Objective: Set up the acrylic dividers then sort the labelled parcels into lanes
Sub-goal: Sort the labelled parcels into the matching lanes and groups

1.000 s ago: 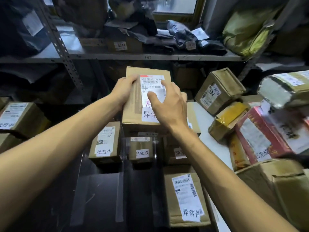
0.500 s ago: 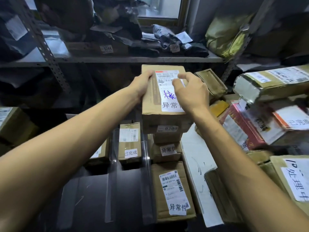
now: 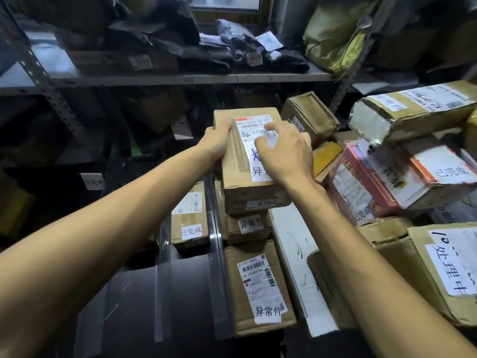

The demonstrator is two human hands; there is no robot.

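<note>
Head view, listed from nearest to farthest.

Two bare forearms enter from the bottom corners, cut off by the frame.
Dark surface (image 3: pixel 134 301): carries clear acrylic dividers (image 3: pixel 216 254) standing upright, their edges faint and hard to trace.
Right lane, nearest: flat brown parcel (image 3: pixel 258 288) with barcode label and a white tag reading 异常件.
Behind it: smaller box (image 3: pixel 247 228), same tag, mostly covered by the carton above.
Middle lane: narrow box (image 3: pixel 191 218) tagged 已完成, lower left corner hidden by the left forearm.
Left lane: contents hidden behind the same forearm.
Right of the lanes: white board (image 3: pixel 291 254), then unsorted cartons; one (image 3: pixel 444 272) with a handwritten tag cut off by the edge.
Held carton (image 3: pixel 242 156): sits on top of the right-lane stack. Left hand (image 3: pixel 215 140) grips its left edge, fingers curled round it. Right hand (image 3: pixel 284 151) lies on top, fingers bent over the label, covering part of the tag; only 异 reads.
Red box (image 3: pixel 361 184) and taped long parcel (image 3: pixel 413 109): piled at right, tilted.
Metal shelf (image 3: pixel 167 80): dark bags and blurred number stickers, unreadable.
</note>
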